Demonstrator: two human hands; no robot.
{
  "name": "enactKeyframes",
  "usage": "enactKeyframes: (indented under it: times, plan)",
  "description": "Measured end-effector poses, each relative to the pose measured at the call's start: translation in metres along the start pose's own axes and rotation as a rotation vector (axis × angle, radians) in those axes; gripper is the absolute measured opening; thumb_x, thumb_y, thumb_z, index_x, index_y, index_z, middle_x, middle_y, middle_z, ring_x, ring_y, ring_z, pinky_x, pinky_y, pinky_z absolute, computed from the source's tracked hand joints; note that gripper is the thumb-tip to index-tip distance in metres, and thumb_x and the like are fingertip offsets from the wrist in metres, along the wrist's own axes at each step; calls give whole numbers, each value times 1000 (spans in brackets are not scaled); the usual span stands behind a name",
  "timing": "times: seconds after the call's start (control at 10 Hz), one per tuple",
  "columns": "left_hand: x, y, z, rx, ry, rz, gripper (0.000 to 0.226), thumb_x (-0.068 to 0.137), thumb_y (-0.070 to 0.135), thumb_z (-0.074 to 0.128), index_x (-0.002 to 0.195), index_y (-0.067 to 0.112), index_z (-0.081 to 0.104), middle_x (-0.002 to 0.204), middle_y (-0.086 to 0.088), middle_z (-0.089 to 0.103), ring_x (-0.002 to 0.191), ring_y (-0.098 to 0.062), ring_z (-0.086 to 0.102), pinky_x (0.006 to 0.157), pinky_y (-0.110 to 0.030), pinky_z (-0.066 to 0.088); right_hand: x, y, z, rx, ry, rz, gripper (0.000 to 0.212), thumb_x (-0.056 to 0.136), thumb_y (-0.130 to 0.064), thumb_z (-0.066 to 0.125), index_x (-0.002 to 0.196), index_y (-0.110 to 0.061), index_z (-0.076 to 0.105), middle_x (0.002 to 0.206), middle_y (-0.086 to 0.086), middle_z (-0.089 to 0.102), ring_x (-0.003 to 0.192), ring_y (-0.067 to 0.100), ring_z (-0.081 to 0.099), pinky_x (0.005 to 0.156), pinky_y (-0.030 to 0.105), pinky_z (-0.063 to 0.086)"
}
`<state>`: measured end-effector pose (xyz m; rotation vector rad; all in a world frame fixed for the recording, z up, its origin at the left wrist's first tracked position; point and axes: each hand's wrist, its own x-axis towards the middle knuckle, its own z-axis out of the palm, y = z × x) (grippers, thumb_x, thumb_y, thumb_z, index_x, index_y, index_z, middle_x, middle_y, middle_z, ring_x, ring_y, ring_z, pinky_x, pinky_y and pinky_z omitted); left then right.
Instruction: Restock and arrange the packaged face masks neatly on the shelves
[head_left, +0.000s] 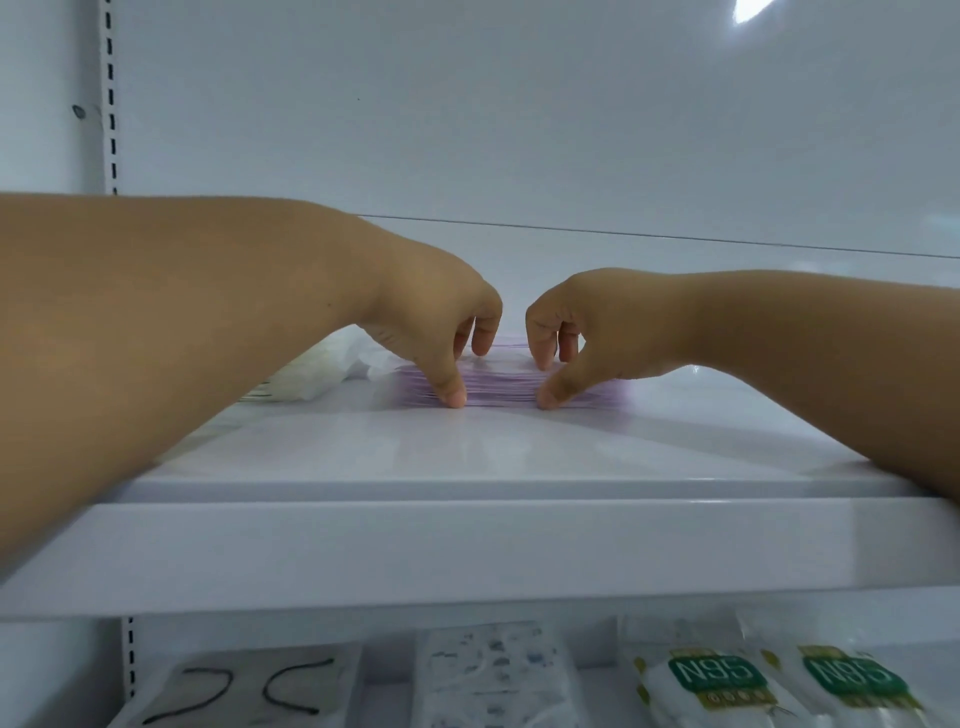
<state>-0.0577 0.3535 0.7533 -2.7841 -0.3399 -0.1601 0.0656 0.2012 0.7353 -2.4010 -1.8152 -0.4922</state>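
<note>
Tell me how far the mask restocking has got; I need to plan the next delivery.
Done: the lower shelf already holds packs, including two N95 packs at the right. In hand: the left hand and right hand grip a purple mask stack on the upper shelf. Left: much bare shelf around it; white packs lie loose at the left.

A pale lilac stack of masks lies mid-shelf on a glossy white shelf; toward the shelf's left edge, cream-white packs. The back panel is white, its left upright marked by a row of dark slots. On the lower shelf: a clear pack with black ear loops, a grey-speckled white pack, and two white packs with green-and-gold N95 labels.
</note>
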Motion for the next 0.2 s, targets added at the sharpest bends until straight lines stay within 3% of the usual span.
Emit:
enactKeyframes:
  times: [0.1,0.2]
  plan:
    - [-1,3,-2,-24,-1,-20,46,74,48,83,111,32,61,101,15,61,81,0,56,61,-19,39,0,-4,-2,-12,-3,13,31,75,-45,83,92,-26,66,83,-19,57,76,-1,53,64,17,40]
    - [-10,5,-6,-74,14,-63,51,75,49,83,118,34,61,113,14,58,95,-7,57,70,-23,41,-4,-7,-7,74,19,52,31,76,-46,81,95,-25,68,91,-15,64,85,8,61,76,25,50]
